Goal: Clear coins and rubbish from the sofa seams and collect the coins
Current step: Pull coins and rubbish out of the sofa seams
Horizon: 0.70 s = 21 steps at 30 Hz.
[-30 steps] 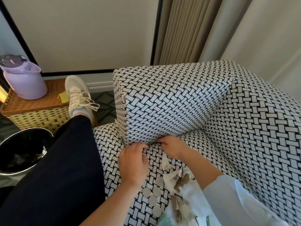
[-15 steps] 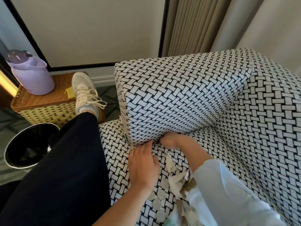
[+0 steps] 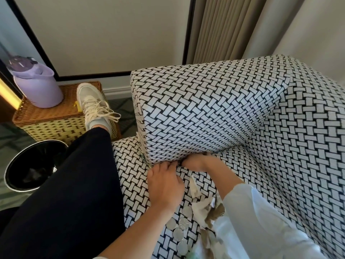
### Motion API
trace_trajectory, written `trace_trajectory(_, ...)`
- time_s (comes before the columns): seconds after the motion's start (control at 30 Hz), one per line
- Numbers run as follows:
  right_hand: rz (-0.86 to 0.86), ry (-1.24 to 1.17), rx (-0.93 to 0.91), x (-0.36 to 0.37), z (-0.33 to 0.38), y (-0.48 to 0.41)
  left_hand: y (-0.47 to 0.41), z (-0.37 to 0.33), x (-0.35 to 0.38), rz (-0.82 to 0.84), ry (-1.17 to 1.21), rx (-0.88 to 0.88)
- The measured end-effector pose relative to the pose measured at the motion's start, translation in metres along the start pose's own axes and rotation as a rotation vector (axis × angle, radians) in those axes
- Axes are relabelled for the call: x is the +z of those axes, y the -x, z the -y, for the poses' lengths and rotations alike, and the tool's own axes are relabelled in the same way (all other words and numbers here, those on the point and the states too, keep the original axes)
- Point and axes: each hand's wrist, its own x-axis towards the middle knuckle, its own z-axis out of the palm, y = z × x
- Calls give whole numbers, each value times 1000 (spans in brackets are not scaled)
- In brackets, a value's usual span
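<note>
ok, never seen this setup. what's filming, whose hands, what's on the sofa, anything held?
No machine here: a person works bare-handed, and the one picture comes from a wide-angle camera on their head, looking forward and down. The left hand lies on the seat of the black-and-white woven-pattern sofa, fingertips at the seam under the armrest, holding nothing visible. The right hand has its fingertips pushed into that seam, so any grip is hidden. Near the wrists lie several round silver coins and torn beige paper scraps. On the floor to the left stands a round black bin; beyond it a lilac plastic jug sits on a wicker box.
</note>
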Motion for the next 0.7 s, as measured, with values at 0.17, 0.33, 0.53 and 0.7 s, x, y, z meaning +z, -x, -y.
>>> trace_trajectory(0.17, -50, -56, -14, 4, -3, -1, 2, 1, 1, -35, 33, -1)
trace_trajectory(0.33, -136, -205, -34, 10, -4, 2, 3, 2, 1, -49, 121, -9)
trace_trajectory(0.53, -290, -334, -47, 18, -9, 6, 3, 2, -3, -49, 193, -24)
trace_trajectory(0.7, -332, -449, -45, 23, -11, 2, 3, 4, -3, -56, 275, -39)
